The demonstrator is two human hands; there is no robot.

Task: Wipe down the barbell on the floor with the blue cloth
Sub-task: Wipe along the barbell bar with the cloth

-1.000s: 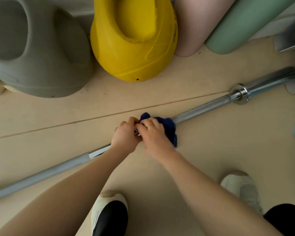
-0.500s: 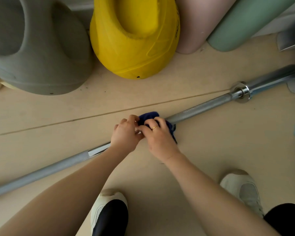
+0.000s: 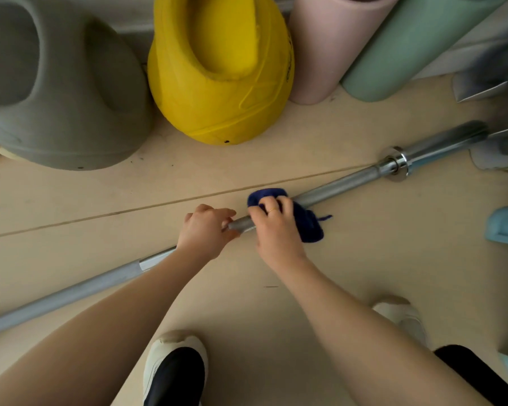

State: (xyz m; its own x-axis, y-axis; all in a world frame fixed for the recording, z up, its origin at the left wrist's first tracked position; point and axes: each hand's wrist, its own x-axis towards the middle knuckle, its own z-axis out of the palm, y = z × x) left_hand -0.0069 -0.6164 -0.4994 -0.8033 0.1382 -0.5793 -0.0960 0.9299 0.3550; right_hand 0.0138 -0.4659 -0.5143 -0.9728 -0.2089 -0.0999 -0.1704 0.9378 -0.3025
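On the pale floor [image 3: 364,259], your left hand [image 3: 204,234] grips the long steel barbell [image 3: 338,186]; beside it, your right hand's [image 3: 276,230] fingers clutch the dark blue cloth [image 3: 308,227] around it.

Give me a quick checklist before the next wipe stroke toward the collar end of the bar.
1. Cloth wrapped on bar: the right hand grips the blue cloth around the barbell: ok.
2. Bar steadied: the left hand holds the shaft beside the cloth: ok.
3. Path to the collar: bare shaft, nothing on it: ok.
4. Loose cloth thread trailing on the floor: may snag: not ok.
5. Shaft underside clean: cannot tell.
6. Shoe clear of the bar: ok.
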